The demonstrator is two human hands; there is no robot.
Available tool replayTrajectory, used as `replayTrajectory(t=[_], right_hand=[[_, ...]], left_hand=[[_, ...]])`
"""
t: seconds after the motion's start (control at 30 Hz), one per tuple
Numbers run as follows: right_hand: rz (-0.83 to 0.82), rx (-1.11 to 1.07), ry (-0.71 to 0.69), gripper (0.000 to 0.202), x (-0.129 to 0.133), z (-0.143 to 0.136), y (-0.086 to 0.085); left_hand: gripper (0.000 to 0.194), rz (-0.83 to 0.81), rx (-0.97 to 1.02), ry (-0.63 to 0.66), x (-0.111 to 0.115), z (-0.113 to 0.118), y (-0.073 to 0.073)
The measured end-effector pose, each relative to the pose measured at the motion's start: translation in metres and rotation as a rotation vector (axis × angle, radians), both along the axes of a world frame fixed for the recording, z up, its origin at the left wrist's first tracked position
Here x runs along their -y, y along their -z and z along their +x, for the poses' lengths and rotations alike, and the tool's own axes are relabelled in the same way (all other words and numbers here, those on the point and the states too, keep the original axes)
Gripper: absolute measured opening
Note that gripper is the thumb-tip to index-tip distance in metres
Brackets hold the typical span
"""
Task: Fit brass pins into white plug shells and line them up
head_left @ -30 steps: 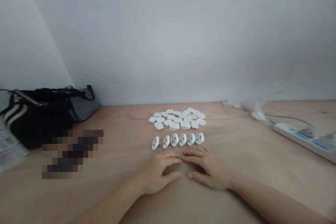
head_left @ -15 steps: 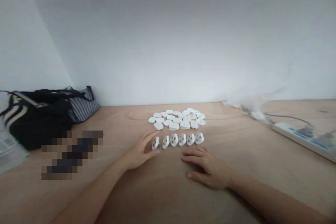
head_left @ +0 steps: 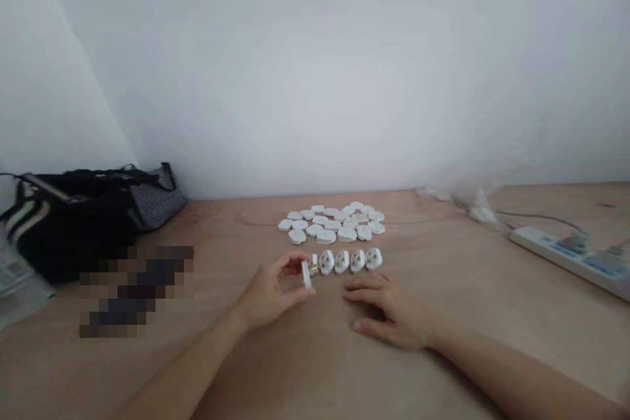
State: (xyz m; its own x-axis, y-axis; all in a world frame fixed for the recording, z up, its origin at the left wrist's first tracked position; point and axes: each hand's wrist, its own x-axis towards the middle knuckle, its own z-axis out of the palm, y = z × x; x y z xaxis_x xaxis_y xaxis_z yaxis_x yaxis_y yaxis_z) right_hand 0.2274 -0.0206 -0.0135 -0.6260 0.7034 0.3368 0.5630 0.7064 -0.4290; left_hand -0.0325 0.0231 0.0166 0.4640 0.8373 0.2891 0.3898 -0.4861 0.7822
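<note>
My left hand (head_left: 275,290) pinches a white plug piece (head_left: 306,274) by its edges, thumb below and fingers above. The piece is turned nearly edge-on, with a metal pin showing on its right side. Close behind it, another white piece is partly hidden. To the right, several white plug pieces with round holes (head_left: 341,262) stand upright in a row. My right hand (head_left: 394,316) rests on the table in front of that row, fingers apart, holding nothing. Beyond the row, several flat white plug covers (head_left: 325,236) lie in a loose group.
A black bag (head_left: 73,230) with a striped part stands at the left, near a pixelated dark patch (head_left: 138,292). At the right lie a white power strip (head_left: 546,246) with plugs in it and clear plastic wrap (head_left: 482,207). A pale wall (head_left: 315,79) rises behind the wooden table (head_left: 315,367).
My left hand has closed on the leftmost piece of the row and brought it right, close to the neighbouring piece. My right hand has hardly moved.
</note>
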Motion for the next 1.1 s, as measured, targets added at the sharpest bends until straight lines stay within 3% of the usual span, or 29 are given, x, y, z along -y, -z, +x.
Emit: replayTrajectory(t=[0.17, 0.3, 0.47, 0.63, 0.83, 0.97, 1.1], right_hand=[[0.005, -0.083, 0.075, 0.037, -0.001, 0.002, 0.001], [-0.006, -0.115, 0.125, 0.034, 0.001, 0.003, -0.004], [0.031, -0.183, 0.045, 0.046, 0.004, 0.001, -0.007], [0.083, -0.051, 0.005, 0.053, 0.006, 0.000, -0.008], [0.107, -0.067, 0.092, 0.048, 0.004, 0.005, -0.003], [0.062, -0.092, 0.024, 0.046, 0.004, 0.005, -0.001], [0.013, -0.098, -0.009, 0.043, 0.005, 0.004, -0.002]], left_hand=[[0.039, -0.101, 0.115, 0.119, 0.022, 0.035, 0.013], [0.035, -0.099, 0.085, 0.123, 0.027, 0.044, 0.019], [0.038, -0.069, 0.083, 0.146, 0.026, 0.043, 0.018], [0.041, -0.094, 0.127, 0.174, 0.024, 0.042, 0.018], [0.048, -0.056, 0.162, 0.074, 0.021, 0.037, 0.019], [0.046, -0.051, 0.218, 0.062, 0.018, 0.031, 0.013], [0.044, -0.007, 0.252, -0.037, 0.007, 0.016, 0.008]])
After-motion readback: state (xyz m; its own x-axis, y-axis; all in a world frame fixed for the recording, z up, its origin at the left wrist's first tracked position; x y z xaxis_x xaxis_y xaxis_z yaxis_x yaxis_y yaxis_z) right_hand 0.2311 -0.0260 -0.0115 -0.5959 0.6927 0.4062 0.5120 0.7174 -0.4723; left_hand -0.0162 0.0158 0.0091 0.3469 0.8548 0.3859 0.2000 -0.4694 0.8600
